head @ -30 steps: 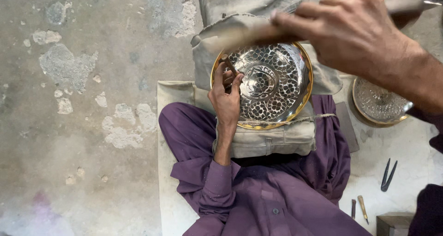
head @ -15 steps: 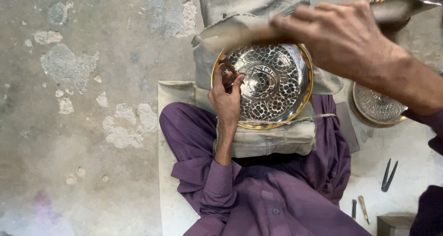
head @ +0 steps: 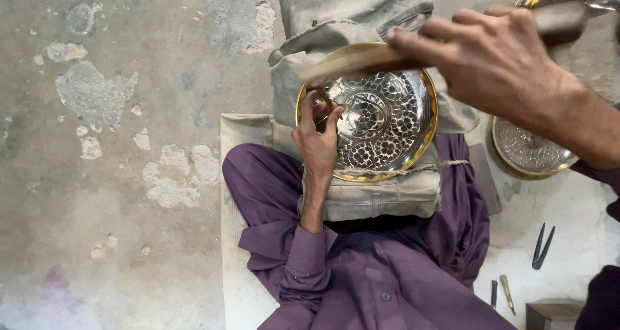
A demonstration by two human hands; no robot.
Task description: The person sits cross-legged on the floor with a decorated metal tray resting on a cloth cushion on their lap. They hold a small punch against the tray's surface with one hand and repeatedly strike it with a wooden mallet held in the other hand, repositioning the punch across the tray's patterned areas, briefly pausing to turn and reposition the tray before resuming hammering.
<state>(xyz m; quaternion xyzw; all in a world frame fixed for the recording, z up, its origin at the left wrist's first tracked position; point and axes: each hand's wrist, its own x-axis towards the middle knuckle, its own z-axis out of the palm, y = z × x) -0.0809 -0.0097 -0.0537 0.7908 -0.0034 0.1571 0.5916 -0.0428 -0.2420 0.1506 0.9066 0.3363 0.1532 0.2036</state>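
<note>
A seated person engraves a round brass plate (head: 381, 120) resting on a grey cloth cushion (head: 361, 194).

Left hand (head: 316, 143) pinches a small chisel (head: 323, 107) against the plate — right hand (head: 497, 65) grips a wooden mallet (head: 361, 60) raised above.

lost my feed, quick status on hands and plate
Left hand pinching a small tool on the engraved plate. Right hand raised, gripping hammer handle. Nothing blocking the plate.

Plate (head: 381, 120) glossy engraved metal; cushion (head: 368, 197) coarse cloth; floor (head: 129, 175) rough concrete.

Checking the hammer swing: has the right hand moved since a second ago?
Yes. The right hand has shifted slightly up and left, so it now covers more of the engraved plate.
</note>
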